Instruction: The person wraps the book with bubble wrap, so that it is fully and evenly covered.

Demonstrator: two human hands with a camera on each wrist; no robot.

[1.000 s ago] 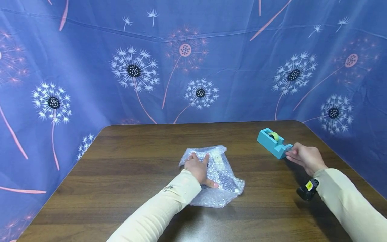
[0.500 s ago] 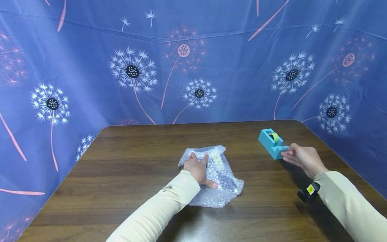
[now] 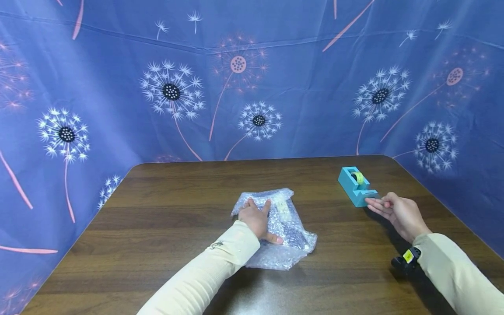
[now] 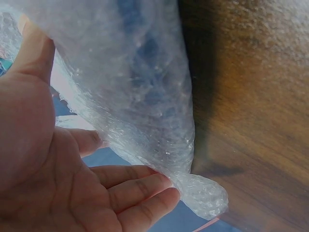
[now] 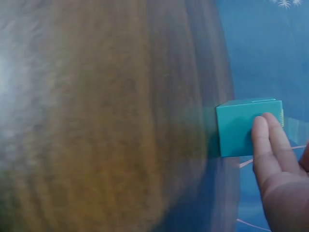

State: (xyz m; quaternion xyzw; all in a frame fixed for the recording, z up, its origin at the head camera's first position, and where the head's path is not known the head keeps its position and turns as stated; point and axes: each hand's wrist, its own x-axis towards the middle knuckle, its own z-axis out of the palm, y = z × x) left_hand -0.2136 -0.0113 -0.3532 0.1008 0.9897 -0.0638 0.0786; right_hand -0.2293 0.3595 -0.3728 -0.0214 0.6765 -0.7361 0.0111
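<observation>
Bubble wrap (image 3: 289,227), folded round something that shows only as a bluish and pale patch through the film, lies on the wooden table. My left hand (image 3: 256,218) presses on it with fingers spread; in the left wrist view the fingertips (image 4: 166,186) touch its edge. To the right stands a turquoise tape dispenser (image 3: 354,188) with a yellow-green core in it. My right hand (image 3: 401,214) is at the dispenser's front end, thumb and forefinger pinching a strip of clear tape (image 3: 374,197). Two other fingers extend in front of the dispenser (image 5: 236,128) in the right wrist view.
The brown table (image 3: 165,245) has rounded far corners. Behind it and along the sides hangs a blue cloth (image 3: 307,105) with a dandelion print. A black wrist camera (image 3: 405,260) sits below the right sleeve.
My right hand has drawn slightly back and down from the dispenser's front, and the dispenser has turned a little. My left hand stays on the bubble wrap.
</observation>
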